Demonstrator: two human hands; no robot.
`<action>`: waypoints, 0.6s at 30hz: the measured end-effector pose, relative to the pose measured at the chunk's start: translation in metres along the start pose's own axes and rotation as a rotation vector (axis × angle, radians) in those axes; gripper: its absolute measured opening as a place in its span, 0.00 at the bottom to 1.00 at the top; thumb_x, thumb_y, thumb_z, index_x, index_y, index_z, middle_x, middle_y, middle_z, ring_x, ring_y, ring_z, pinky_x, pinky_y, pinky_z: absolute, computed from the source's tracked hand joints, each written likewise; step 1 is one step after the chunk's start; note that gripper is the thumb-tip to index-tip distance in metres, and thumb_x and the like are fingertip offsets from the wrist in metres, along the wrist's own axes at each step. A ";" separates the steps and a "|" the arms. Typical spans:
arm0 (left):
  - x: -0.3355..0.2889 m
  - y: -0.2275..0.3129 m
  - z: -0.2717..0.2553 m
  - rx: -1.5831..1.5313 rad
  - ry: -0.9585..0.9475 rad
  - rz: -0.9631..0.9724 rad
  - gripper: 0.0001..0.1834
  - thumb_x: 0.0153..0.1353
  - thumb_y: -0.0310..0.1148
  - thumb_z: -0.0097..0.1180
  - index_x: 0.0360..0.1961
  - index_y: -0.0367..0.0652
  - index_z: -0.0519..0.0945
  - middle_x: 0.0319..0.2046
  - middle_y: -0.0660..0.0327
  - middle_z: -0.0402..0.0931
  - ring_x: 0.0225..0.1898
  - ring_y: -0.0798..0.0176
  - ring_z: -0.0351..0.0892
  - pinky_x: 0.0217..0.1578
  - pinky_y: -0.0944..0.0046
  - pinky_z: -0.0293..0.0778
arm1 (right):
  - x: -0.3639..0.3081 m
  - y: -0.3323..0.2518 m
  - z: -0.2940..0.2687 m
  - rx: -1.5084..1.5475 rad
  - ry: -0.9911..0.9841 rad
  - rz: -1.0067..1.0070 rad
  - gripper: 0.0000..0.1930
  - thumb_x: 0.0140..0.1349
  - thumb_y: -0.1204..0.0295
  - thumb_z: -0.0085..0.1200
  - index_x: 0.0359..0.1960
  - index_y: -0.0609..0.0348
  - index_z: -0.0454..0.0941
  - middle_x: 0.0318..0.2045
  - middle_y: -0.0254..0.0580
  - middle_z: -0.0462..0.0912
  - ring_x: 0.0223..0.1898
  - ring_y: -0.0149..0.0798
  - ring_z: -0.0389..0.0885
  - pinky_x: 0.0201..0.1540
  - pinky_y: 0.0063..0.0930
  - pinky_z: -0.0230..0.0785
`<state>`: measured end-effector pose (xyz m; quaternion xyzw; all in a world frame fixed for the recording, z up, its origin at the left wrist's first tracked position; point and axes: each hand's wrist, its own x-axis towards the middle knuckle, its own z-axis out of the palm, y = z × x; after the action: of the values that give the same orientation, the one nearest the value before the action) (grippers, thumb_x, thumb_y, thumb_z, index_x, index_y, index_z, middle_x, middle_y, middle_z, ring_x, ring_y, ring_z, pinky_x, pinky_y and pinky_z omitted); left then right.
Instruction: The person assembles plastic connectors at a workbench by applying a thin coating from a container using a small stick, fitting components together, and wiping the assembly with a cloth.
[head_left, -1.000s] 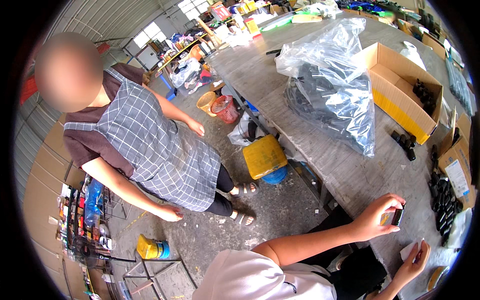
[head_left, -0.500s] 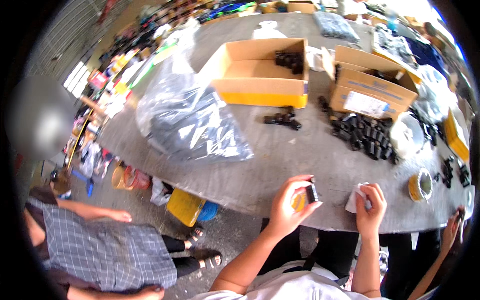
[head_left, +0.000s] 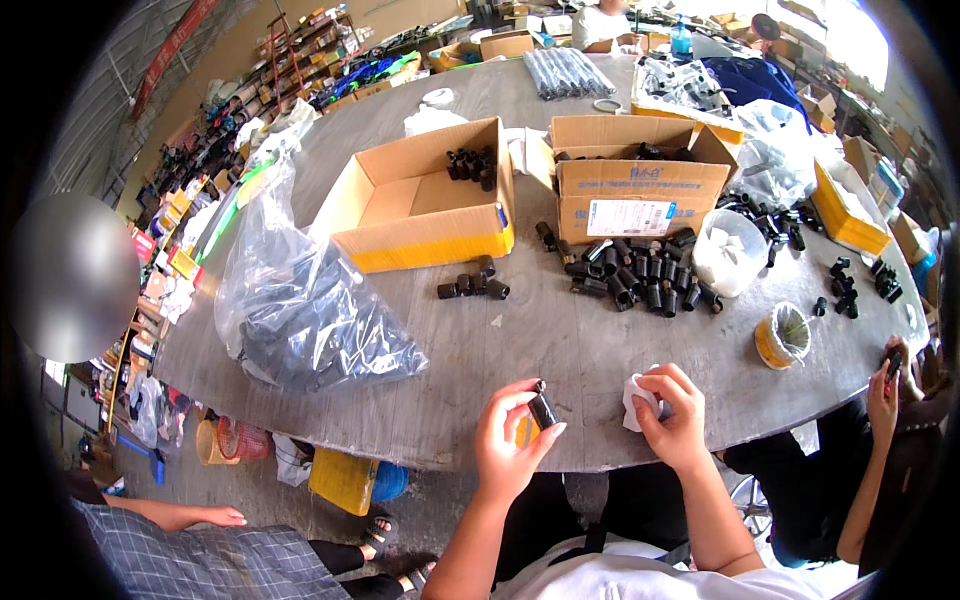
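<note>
My left hand [head_left: 510, 440] is closed, pinching a short black cylinder [head_left: 542, 406] between thumb and fingers, tilted above the table's near edge. Something yellow [head_left: 524, 431] shows inside its grip, too small to name. To its right, my right hand [head_left: 672, 415] is closed around a crumpled white cloth [head_left: 637, 402], part of which is hidden by the fingers. Beyond both hands, a pile of similar black cylinders [head_left: 650, 275] lies before a cardboard box [head_left: 640, 190]. A smaller group of black cylinders [head_left: 475, 283] rests further left.
An open carton [head_left: 425, 250] holds several black parts. Left of it sits a clear plastic bag [head_left: 310, 330] of dark items. A white tub [head_left: 725, 255] and a yellow-sided cup [head_left: 780, 338] stand on the right. People are at both sides; the right one's hands [head_left: 885, 395] hold a dark part.
The view has swung right and up, so the table's things appear further left and lower. Both hands keep hold of the cylinder and the cloth. The right-hand neighbour shows more fully.
</note>
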<state>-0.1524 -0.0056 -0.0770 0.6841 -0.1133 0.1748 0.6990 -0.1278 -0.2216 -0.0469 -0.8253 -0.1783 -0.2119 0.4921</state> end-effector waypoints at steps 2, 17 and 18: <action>0.000 0.000 0.000 -0.011 0.010 0.002 0.24 0.49 0.17 0.65 0.47 0.36 0.70 0.53 0.50 0.68 0.56 0.57 0.72 0.56 0.59 0.69 | 0.000 0.000 0.000 0.014 -0.005 -0.008 0.11 0.48 0.83 0.58 0.35 0.63 0.78 0.32 0.45 0.77 0.28 0.43 0.77 0.30 0.28 0.70; -0.003 0.000 0.001 -0.032 0.018 -0.007 0.24 0.49 0.16 0.64 0.47 0.37 0.69 0.53 0.50 0.69 0.55 0.57 0.72 0.57 0.60 0.69 | 0.000 -0.002 -0.002 0.002 -0.032 -0.039 0.10 0.50 0.80 0.59 0.36 0.61 0.78 0.32 0.44 0.77 0.29 0.43 0.78 0.29 0.29 0.72; -0.003 0.000 0.001 -0.029 0.016 -0.007 0.24 0.49 0.16 0.64 0.47 0.37 0.69 0.53 0.50 0.69 0.55 0.57 0.72 0.57 0.60 0.69 | 0.000 -0.002 -0.002 0.002 -0.029 -0.046 0.10 0.50 0.80 0.59 0.36 0.62 0.78 0.32 0.44 0.77 0.29 0.44 0.78 0.29 0.29 0.72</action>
<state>-0.1551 -0.0065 -0.0783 0.6730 -0.1076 0.1760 0.7102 -0.1291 -0.2229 -0.0449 -0.8235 -0.2044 -0.2109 0.4853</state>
